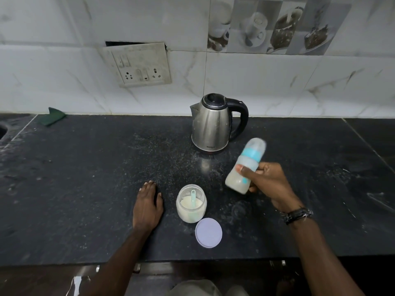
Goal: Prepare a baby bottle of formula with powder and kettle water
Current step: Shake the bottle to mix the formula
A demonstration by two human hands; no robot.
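My right hand [269, 182] grips a capped baby bottle [245, 165] with a teal ring, tilted and blurred in the air, with milky liquid in its lower part. My left hand [147, 207] lies flat on the black counter, holding nothing. Just right of that hand stands an open glass jar of white powder [191, 202] with a teal scoop [193, 199] stuck in it. The jar's lilac lid [208, 232] lies flat in front of the jar. A steel electric kettle [211, 127] with a black handle stands behind, lid shut.
The dark stone counter [85, 189] is dusted with powder around its middle. A green cloth [52, 118] lies at the back left by the wall. A socket panel [140, 66] hangs on the tiled wall. A sink edge [2, 130] shows far left.
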